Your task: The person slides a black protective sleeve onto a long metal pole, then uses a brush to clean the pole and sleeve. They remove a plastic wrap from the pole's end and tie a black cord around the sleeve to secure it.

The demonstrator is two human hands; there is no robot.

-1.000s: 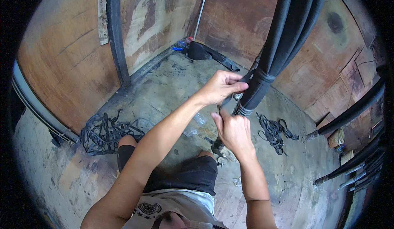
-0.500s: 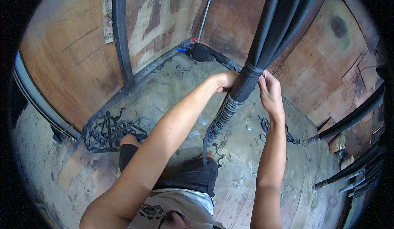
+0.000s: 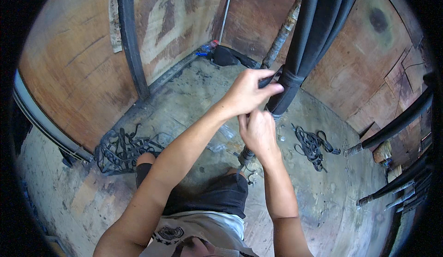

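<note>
A thick bundle of long black rubber-like tubes [image 3: 318, 26] slants down in front of me, bound by a band of black strip [image 3: 290, 79]. Beside that band, my left hand [image 3: 249, 91] pinches a dark strip [image 3: 266, 81] between thumb and fingers. Just below, my right hand [image 3: 259, 132] is curled closed against the lower bundle; what its fingers grip is hidden. The tightly wound lower end [image 3: 247, 155] shows under the right hand, partly covered by it.
A rough, tape-wrapped pole [image 3: 281, 38] stands behind the bundle. Tangled black strips [image 3: 122, 151] lie at left, with another pile [image 3: 314, 146] at right. Black padded tubes [image 3: 397, 123] jut in from the right. Wooden panels [image 3: 74, 63] wall the corner.
My right hand has crossed from the bundle's right side to its lower left front. The left hand has turned and now pinches a strip. The bundle has shifted, uncovering the pole behind.
</note>
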